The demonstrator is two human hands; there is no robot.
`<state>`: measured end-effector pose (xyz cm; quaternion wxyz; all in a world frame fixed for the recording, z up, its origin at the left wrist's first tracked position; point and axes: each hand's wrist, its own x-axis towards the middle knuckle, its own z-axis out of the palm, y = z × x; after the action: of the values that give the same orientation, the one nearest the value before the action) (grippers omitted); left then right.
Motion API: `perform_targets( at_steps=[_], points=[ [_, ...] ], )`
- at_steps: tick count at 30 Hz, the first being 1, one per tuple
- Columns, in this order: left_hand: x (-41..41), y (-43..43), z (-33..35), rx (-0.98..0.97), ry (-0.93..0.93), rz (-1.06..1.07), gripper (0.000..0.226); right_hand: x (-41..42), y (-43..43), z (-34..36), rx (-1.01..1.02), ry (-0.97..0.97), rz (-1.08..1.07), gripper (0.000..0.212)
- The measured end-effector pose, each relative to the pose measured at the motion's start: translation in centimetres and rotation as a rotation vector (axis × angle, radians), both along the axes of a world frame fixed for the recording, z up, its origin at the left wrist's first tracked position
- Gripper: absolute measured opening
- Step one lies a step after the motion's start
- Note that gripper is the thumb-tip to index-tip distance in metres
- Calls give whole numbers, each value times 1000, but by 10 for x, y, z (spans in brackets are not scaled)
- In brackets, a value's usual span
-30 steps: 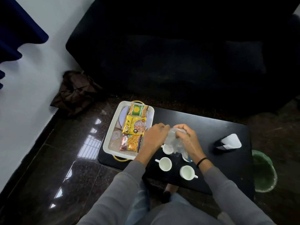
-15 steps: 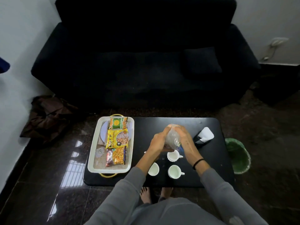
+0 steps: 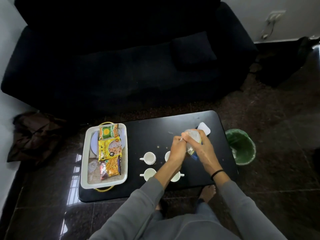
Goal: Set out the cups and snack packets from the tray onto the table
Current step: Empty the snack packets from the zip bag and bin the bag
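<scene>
both hands meet above the right half of the black bench (image 3: 152, 134): the left hand (image 3: 176, 149) pinches the top edge of a clear snack packet (image 3: 193, 138), and the right hand (image 3: 203, 146) wraps around its body, holding it off the surface. four white cups (image 3: 149, 158) stand near the front edge in a rough square, two of them partly hidden under the left forearm. the white tray (image 3: 86, 153) sits at the bench's left end, with a green packet (image 3: 108, 132), a yellow packet (image 3: 110, 148) and an orange packet (image 3: 111, 168) lying in a row inside it. a few crumbs dot the bench beside the cups.
</scene>
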<state>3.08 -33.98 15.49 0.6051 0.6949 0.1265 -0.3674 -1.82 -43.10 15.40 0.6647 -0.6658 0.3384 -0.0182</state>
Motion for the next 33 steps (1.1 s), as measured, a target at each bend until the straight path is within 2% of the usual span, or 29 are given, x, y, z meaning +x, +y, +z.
perform_targets(
  at_steps=[4,6,8,12,15,17,19,24,26,30,33],
  points=[
    [-13,-68,-11,-33,254,155,39,-14,-58,-19,-33,44,-135,58],
    [-23,-105,-20,36,226,97,40,-25,-92,-33,-17,61,-219,59],
    [-34,-140,-27,122,122,-9,41,-35,-128,-51,28,85,-285,54],
    [-58,-208,-59,181,-6,-225,43,-59,-199,-90,18,174,-437,43],
    [-76,-249,-98,164,40,-350,40,-76,-242,-123,10,253,-502,42],
    [-85,-273,-126,115,116,-368,32,-87,-269,-148,36,307,-520,53],
    [-87,-290,-154,108,103,-396,26,-94,-291,-170,82,352,-495,61],
    [-74,-338,-213,196,-1,-366,25,-109,-326,-230,414,235,-494,60],
    [-71,-357,-233,199,64,-357,24,-109,-341,-250,437,241,-501,63],
    [-67,-389,-273,212,224,-318,31,-102,-367,-285,413,305,-596,48],
    [-57,-408,-298,230,262,-346,45,-93,-383,-308,386,390,-620,58]
  ],
)
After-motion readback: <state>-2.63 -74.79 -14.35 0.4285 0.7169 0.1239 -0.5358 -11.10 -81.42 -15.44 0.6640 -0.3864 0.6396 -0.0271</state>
